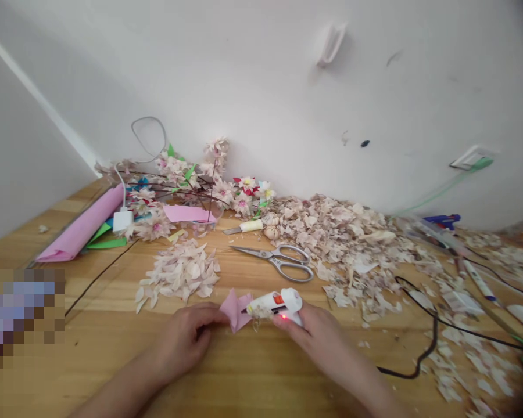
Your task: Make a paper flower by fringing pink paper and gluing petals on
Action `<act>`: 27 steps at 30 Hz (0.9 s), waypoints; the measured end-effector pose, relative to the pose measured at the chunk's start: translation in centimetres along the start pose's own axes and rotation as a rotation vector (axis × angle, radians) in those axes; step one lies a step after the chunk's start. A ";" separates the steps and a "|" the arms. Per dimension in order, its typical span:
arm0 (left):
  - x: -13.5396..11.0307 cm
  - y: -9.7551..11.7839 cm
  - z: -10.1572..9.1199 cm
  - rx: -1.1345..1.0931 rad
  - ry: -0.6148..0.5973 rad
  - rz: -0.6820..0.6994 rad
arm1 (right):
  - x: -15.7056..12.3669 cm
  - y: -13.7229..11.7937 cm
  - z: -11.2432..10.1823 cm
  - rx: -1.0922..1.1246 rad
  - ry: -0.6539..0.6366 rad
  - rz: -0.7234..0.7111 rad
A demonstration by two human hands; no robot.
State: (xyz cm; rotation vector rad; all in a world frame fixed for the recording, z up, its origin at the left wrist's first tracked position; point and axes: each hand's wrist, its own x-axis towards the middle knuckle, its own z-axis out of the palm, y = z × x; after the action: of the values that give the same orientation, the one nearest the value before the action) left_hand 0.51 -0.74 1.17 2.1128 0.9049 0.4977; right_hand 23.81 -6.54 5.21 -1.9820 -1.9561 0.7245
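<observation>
My right hand [320, 331] is wrapped round a white glue gun [276, 305] with a red light lit, its nozzle pointing left. The nozzle meets a small folded pink paper piece [235, 310]. My left hand [187, 337] is closed on that pink piece, pinching its lower left edge against the wooden table [244, 377]. A black cord [422, 348] runs from the glue gun off to the right.
Steel scissors [283, 261] lie just behind the hands. A heap of pale petals [181, 273] sits to the left, a wider litter of husks [344, 232] to the right. Paper flowers on branches [187, 186], pink paper sheets [82, 226], a white charger [122, 220] and a small knife [246, 227] lie by the wall.
</observation>
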 end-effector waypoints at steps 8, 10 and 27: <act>-0.1 -0.1 0.1 0.025 -0.005 0.002 | 0.0 1.2 -0.3 -0.042 0.033 0.059; -0.1 -0.1 0.0 0.020 -0.006 0.010 | 0.0 1.4 -0.2 -0.050 0.038 0.065; 0.0 0.2 -0.1 0.033 -0.034 -0.025 | -0.2 0.5 -0.1 0.086 0.025 0.017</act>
State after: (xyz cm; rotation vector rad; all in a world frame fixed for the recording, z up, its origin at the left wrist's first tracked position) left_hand 0.48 -0.78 1.37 2.1308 0.9243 0.4356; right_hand 24.29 -6.74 5.06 -1.9504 -1.8631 0.7708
